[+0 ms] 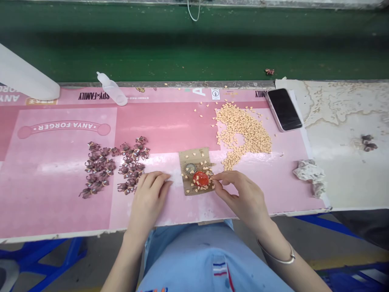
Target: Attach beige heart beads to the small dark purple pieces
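My right hand pinches thumb and forefinger at the right edge of a small brown card; what it holds is too small to make out. The card carries a red blob, a bottle cap and a few tiny cream pieces. My left hand rests on the pink sheet just left of the card, fingers loosely curled, beside a group of small dark brown figures. A heap of cream pieces lies behind the card to the right.
A small clear squeeze bottle lies at the sheet's back edge, a larger white bottle at far left. A black phone lies at the back right, a crumpled tissue to its front. A green belt runs behind.
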{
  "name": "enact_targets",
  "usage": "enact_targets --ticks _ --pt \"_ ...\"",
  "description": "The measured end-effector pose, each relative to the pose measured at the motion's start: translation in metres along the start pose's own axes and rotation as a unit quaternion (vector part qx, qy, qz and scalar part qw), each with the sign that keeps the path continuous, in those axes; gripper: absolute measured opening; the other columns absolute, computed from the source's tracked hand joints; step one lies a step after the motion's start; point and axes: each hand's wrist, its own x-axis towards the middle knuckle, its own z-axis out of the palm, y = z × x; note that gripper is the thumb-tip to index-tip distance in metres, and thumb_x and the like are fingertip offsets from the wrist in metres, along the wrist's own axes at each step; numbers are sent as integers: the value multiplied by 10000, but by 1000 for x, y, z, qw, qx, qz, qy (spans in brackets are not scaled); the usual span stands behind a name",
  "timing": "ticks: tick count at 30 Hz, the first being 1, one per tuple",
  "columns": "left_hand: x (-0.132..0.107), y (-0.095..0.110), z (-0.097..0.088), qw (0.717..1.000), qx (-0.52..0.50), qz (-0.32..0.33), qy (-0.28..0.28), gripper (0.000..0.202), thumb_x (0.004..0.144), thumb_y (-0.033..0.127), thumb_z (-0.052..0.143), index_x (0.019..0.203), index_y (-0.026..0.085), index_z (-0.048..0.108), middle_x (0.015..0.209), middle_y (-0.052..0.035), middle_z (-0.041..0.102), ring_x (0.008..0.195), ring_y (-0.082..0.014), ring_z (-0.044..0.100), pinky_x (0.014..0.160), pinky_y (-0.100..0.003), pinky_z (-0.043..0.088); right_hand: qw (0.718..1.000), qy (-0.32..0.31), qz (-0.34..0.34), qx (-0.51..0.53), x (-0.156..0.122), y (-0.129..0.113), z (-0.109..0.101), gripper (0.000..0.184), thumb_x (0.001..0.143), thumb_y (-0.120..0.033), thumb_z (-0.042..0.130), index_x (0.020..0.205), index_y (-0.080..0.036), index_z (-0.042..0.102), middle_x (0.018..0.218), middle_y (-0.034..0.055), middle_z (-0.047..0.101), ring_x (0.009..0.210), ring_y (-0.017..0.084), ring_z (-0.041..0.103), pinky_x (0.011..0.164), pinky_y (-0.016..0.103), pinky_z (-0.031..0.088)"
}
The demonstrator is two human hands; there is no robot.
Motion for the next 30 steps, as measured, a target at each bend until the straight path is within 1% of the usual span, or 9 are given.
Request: enact_targets --ticks 3,7,10,12,16,18,21,26,30 --pt "-2 2 -5 999 5 18 -34 189 1070 282 543 1166 181 671 1087 -81 733 1013 -227 655 916 -346 538 1000 -4 -16 -4 0 -1 3 175 1019 -71 571 1071 -237 565 829 9 750 774 169 748 701 269 639" --pt "-3 -1 -15 998 27 34 -49 282 1083 172 447 1282 165 646 1205 -104 716 1057 -229 623 945 -336 522 999 -9 -30 -11 -1 0 5 198 1007 -49 578 1064 -238 559 830 16 745 789 180 739 713 282 640" --pt "-4 -6 -16 997 38 47 -56 271 1076 176 464 1253 162 668 1218 -107 723 1055 -249 607 972 -362 504 999 -15 -35 -15 -1 1 4 205 1003 -40 570 1037 -241 555 831 21 743 767 180 726 689 282 632" --pt "-5 -7 -15 996 36 55 -58 247 1077 206 473 1191 160 687 1172 -104 735 1051 -259 613 979 -380 498 999 -19 -38 -17 0 1 4 207 1004 -36 564 1029 -240 552 842 25 747 766 178 724 682 280 630" --pt "-6 -7 -14 997 16 49 -53 196 1069 235 513 1116 170 692 1037 -83 729 948 -250 639 880 -374 510 999 -25 -44 -20 1 1 4 203 1007 -37 560 1021 -239 547 836 25 742 771 178 724 688 286 635" --pt "-6 -5 -16 998 -5 40 -46 156 1059 242 548 1099 189 690 995 -61 716 891 -229 649 819 -347 514 998 -28 -47 -21 1 1 4 196 1013 -47 555 1023 -242 547 827 19 737 769 179 725 687 295 637" --pt "-5 -1 -20 997 -57 23 -36 92 1038 212 597 1077 213 680 963 -24 701 853 -175 670 763 -274 525 998 -33 -49 -21 1 1 4 188 1018 -63 556 1037 -250 551 829 11 736 779 184 732 701 316 643" --pt "0 10 -21 985 -171 -25 -8 136 990 122 645 1000 247 697 937 11 681 876 -117 679 792 -188 540 997 -46 -56 -27 1 -2 3 183 1024 -57 548 1034 -240 543 850 25 741 799 196 723 744 345 650" --pt "1 17 -16 960 -268 -77 6 183 967 113 652 993 272 738 954 19 698 922 -100 692 851 -159 551 996 -55 -62 -32 1 -1 3 192 1029 -49 528 1011 -239 535 857 30 743 791 192 715 735 341 645"
